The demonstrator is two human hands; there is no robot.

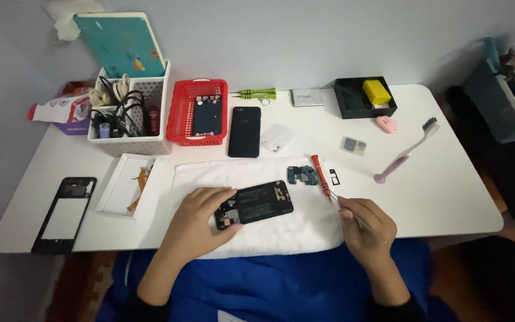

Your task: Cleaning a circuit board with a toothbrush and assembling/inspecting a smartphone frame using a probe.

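The left hand [201,216] lies flat-fingered on the near-left end of an opened black smartphone body [254,204], its back cover off and its dark internals showing, which rests slantwise on a white padded cloth [281,229] spread over the white table [448,191]; the fingers [225,194] press and curl around the phone's edge, pinning it rather than lifting it. The right hand [366,226] sits just right of the cloth, its fingers pinched around a thin metal pair of tweezers [344,206] whose tips point up and left, near the shaft of a small red-handled screwdriver [320,175] lying on the cloth. Beside the screwdriver lies a small blue-green circuit board [302,175], apart from the phone. Judging by this, the work stands in the middle of a teardown: a board is already out and the hand with the tweezers is poised beside the phone. A next move with the tweezers would call for a steady left-hand hold and a fine, light approach toward the small parts inside the phone, since they look delicate. Farther back stand a red plastic basket [181,113], an intact black phone [245,131] and a white basket of cables [150,95]; a bare phone frame [65,214] lies at the left.
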